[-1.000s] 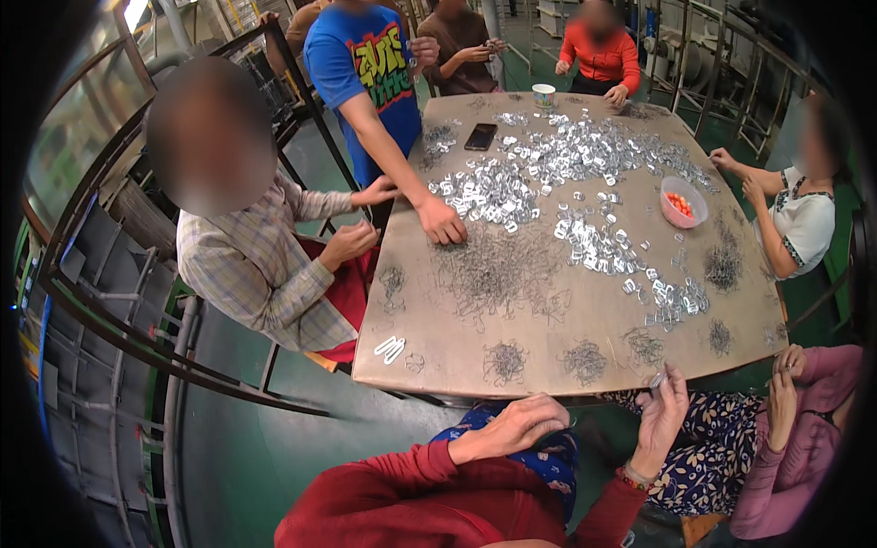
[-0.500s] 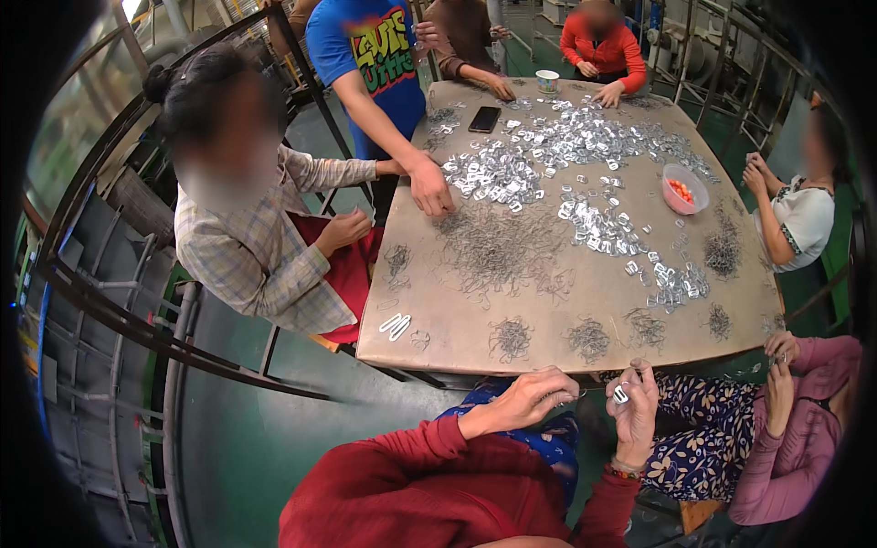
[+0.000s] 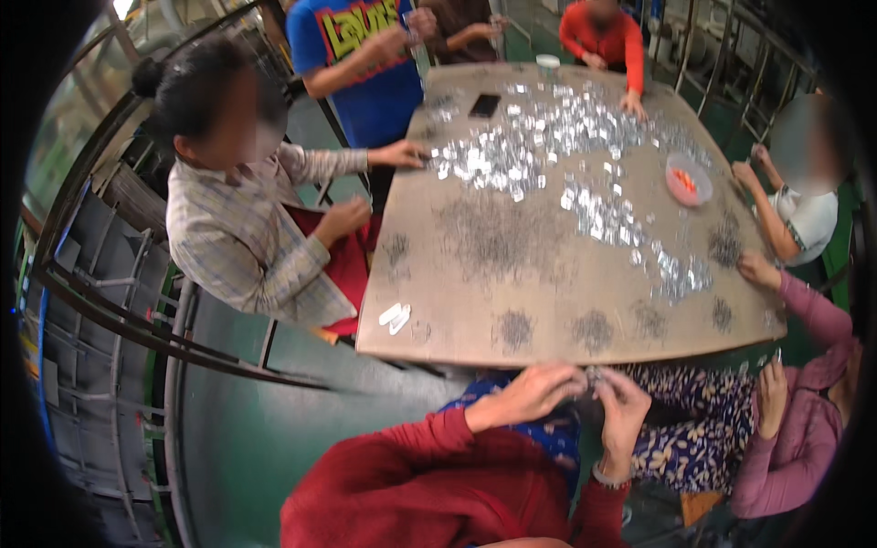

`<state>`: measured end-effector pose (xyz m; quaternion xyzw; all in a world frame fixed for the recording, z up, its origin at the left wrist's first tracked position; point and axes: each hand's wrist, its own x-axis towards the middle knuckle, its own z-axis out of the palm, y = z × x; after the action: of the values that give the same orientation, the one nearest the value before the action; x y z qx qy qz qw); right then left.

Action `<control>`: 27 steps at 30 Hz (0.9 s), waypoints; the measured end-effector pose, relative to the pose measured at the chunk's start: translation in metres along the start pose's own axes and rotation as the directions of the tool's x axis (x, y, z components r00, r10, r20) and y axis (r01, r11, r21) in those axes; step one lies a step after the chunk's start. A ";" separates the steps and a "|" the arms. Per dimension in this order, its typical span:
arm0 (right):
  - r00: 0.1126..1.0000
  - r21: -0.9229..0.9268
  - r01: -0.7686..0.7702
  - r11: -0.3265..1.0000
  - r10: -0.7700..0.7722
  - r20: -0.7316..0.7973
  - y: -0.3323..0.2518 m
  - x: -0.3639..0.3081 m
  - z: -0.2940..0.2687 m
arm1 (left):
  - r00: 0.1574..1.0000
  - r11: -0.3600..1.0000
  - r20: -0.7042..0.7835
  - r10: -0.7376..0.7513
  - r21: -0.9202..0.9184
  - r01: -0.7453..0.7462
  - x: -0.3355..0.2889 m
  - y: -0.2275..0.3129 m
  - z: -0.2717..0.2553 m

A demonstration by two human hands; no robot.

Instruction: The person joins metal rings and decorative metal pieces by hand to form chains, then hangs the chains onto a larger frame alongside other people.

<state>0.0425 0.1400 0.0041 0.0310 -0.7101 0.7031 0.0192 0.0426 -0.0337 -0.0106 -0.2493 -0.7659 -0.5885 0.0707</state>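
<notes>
Just off the table's near edge, my left hand [image 3: 533, 400] and my right hand [image 3: 625, 408] meet at the fingertips in front of me. A small silvery metal buckle [image 3: 593, 374] is pinched in my right fingers, blurred and partly covered. My left thumb and fingers are pressed together against it; what they hold is too small and smeared to name. On the table close by lie small piles of thin wire pieces, one pile [image 3: 515, 331] left of my hands and another pile [image 3: 593, 331] straight beyond them.
The brown table [image 3: 438, 333] carries a big heap of shiny metal buckles [image 3: 493, 160], a wide spread of wire pieces [image 3: 498, 233], a black phone [image 3: 484, 106], white looped pieces [image 3: 395, 317] and a bowl with orange items [image 3: 687, 183]. Co-workers surround it; a pink sleeve [image 3: 795, 457] is close right.
My hands have come together, the right turning so its buckle meets the left fingertips. The blue-shirted person's hand has lifted off the table; the pink-sleeved person's hand now reaches the table edge.
</notes>
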 end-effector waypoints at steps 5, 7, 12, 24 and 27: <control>0.998 0.063 0.009 0.998 -0.005 -0.061 0.002 0.001 0.012 | 0.998 0.997 -0.026 0.062 0.049 -0.060 -0.001 -0.010 -0.005; 0.996 0.191 0.049 0.980 -0.033 -0.086 0.014 0.000 0.012 | 0.999 0.999 -0.024 0.024 0.038 -0.023 -0.003 -0.012 -0.001; 0.993 0.380 0.039 0.924 0.008 -0.120 0.027 -0.001 0.014 | 0.999 0.990 0.010 -0.045 0.136 0.043 -0.005 -0.012 0.002; 0.998 0.256 -0.024 0.966 0.010 0.056 0.015 -0.003 0.012 | 0.984 0.816 0.177 0.032 0.563 -0.128 0.081 -0.107 -0.079; 0.996 0.278 -0.059 0.959 0.039 0.075 0.013 -0.001 0.008 | 0.942 0.602 0.335 -0.003 0.753 -0.266 0.103 -0.162 -0.081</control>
<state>0.0428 0.1320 -0.0092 0.0400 -0.6045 0.7952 -0.0272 -0.1371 -0.1081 -0.0857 -0.3357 -0.9264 -0.1391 0.0991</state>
